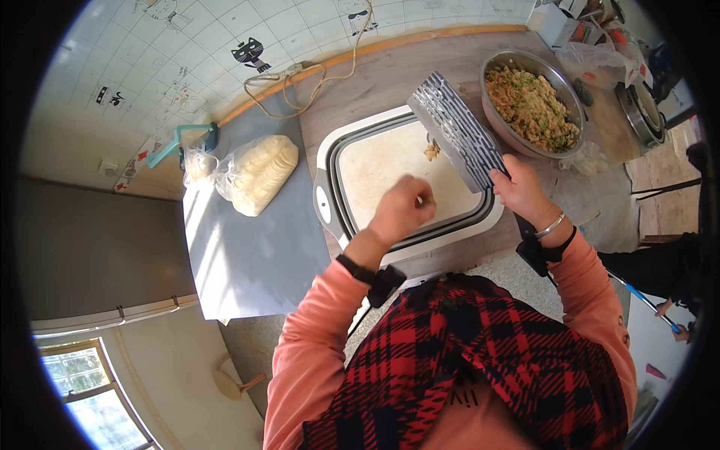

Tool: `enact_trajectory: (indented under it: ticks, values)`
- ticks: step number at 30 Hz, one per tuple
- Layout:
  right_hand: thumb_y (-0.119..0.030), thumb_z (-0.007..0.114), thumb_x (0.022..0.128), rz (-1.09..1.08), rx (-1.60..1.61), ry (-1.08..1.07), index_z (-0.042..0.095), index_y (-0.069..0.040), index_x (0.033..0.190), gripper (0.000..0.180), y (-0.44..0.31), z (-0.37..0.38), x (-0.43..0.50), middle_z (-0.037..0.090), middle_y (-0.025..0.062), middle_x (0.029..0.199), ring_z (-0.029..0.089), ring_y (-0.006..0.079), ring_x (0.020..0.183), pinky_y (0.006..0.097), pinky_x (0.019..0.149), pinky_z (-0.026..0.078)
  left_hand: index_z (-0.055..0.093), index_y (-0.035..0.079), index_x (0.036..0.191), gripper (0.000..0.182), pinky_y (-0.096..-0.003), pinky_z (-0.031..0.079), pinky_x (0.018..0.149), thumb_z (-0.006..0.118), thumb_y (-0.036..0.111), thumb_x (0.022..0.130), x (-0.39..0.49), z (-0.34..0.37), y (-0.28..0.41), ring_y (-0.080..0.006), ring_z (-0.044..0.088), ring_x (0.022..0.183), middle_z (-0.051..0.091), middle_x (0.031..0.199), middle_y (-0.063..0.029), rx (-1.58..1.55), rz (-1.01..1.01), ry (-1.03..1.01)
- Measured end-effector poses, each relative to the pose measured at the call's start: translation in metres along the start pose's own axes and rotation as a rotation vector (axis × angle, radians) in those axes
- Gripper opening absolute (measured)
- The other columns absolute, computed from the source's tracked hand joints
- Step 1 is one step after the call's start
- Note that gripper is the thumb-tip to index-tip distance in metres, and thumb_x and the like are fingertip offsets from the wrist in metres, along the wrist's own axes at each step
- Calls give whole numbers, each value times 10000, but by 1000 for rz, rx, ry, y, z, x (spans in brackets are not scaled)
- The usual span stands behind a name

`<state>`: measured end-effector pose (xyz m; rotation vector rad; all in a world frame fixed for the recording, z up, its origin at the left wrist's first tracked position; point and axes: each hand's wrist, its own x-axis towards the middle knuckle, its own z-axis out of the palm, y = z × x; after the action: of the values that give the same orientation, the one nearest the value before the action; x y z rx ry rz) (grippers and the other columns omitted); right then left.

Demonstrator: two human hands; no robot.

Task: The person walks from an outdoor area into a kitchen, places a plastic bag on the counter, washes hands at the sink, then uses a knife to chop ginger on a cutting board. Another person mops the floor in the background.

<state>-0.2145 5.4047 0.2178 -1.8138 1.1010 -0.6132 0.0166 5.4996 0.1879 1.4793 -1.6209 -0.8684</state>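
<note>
My right hand (pixel 516 183) grips the handle end of a broad cleaver (pixel 455 132) with a patterned blade, tilted over the right part of a white and grey collapsible cutting board (pixel 368 169). My left hand (pixel 400 207) is above the board's near side, fingers curled and slightly blurred; whether something small is between them cannot be made out. A small brown food scrap (pixel 432 151) lies on the board beside the blade. Behind and right stands a steel bowl (pixel 485 107) of minced filling with green bits (pixel 529 109). A plastic bag of round dough wrappers (pixel 261 169) lies left of the board.
A rope-like cord (pixel 323 84) lies by the wall. A teal-handled object (pixel 169 147) stands at the far left edge of the grey sheet (pixel 259 259). Plastic bags (pixel 599 62) and metal pans (pixel 641 115) are at the right. Another person's hands (pixel 672 320) hold a blue pole nearby.
</note>
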Motion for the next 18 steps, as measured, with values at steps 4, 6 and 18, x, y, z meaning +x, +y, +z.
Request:
enact_trajectory:
  ticks: [4,6,18]
  values:
    - [-131,541,870,53,115,-3,404,-22,742,218,-2,-4,-1,529,55,565,463,94,434,268,400,369,580,64,828,151,-263,462,585,639,15,698,-46,16,5,-154,538,663,506,792,-52,-178,129,-347]
    - [-136,539,873,87,118,-6,395,-26,737,227,-3,-5,-1,529,53,571,464,83,439,254,399,367,573,64,821,143,-291,466,604,623,26,693,-52,24,1,-206,543,686,505,794,-67,-116,162,-418]
    - [-143,539,876,74,90,50,452,-12,787,180,-9,-20,-4,549,49,590,508,80,466,236,410,397,571,62,786,115,-332,469,624,604,68,675,-21,20,-18,-266,543,725,508,760,-90,131,240,-334]
